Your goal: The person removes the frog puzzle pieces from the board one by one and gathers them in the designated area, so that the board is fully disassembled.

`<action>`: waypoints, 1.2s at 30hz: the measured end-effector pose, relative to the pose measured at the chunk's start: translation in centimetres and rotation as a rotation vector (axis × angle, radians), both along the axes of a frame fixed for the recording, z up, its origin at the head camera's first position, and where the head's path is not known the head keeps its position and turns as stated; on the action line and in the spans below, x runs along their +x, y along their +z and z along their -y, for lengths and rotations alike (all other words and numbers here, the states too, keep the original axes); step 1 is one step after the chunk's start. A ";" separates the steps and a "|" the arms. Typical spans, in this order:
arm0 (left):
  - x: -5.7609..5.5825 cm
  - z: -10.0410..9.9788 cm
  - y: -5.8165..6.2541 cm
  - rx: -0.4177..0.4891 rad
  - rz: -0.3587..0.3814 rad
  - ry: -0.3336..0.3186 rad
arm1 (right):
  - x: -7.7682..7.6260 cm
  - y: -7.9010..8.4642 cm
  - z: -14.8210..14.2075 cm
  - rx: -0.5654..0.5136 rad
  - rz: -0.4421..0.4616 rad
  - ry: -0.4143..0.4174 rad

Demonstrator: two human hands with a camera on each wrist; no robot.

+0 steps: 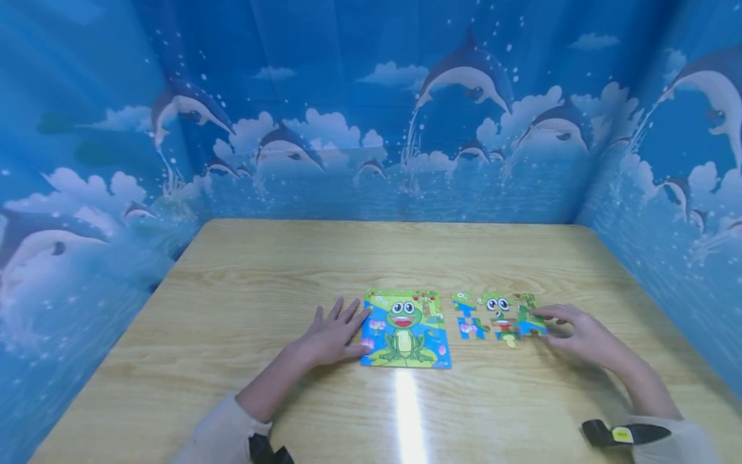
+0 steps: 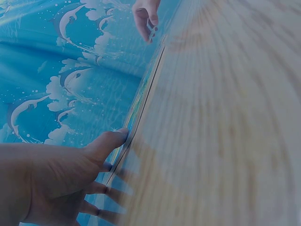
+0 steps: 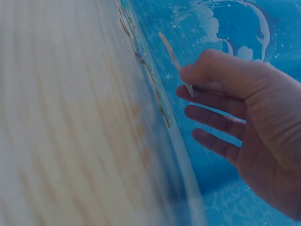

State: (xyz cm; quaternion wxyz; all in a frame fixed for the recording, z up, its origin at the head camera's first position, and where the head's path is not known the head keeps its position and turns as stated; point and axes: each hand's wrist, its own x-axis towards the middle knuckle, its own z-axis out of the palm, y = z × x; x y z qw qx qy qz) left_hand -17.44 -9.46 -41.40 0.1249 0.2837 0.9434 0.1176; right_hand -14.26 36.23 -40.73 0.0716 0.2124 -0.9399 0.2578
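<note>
A square frog picture board point(image 1: 406, 330) lies flat on the wooden table. My left hand point(image 1: 333, 335) is spread at its left side, thumb and index fingertip at the edge. To the board's right lies a loose group of frog jigsaw pieces: a white-flower corner piece point(image 1: 463, 301), a pink-flower piece point(image 1: 471, 328), an eyes piece point(image 1: 497, 304) and a mouth piece point(image 1: 503, 325). My right hand point(image 1: 580, 332) is over the group's right side. In the right wrist view, its thumb and index finger pinch a thin puzzle piece point(image 3: 170, 51), seen edge-on above the table.
A wooden table point(image 1: 261, 277) spreads around the board and pieces. Blue dolphin-print curtains point(image 1: 359, 174) enclose its back and sides. A strip of light reflects off the tabletop below the board. Both wrists carry black straps.
</note>
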 end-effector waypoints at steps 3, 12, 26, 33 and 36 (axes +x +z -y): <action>0.0 0.0 0.0 0.001 0.001 0.000 | 0.1 -0.1 -0.6 0.000 0.025 -0.012; 0.2 0.0 0.2 0.001 0.010 -0.002 | 0.1 -0.8 -1.6 0.034 0.122 -0.051; 0.2 0.1 0.2 0.018 0.001 -0.005 | 0.1 -1.6 -1.7 -0.015 0.048 -0.028; 0.2 0.0 0.2 0.012 -0.003 -0.004 | 0.0 -1.8 -2.0 -0.027 0.057 -0.039; 0.2 0.0 0.2 0.010 0.000 -0.002 | 0.0 -2.0 -2.1 -0.027 0.072 -0.046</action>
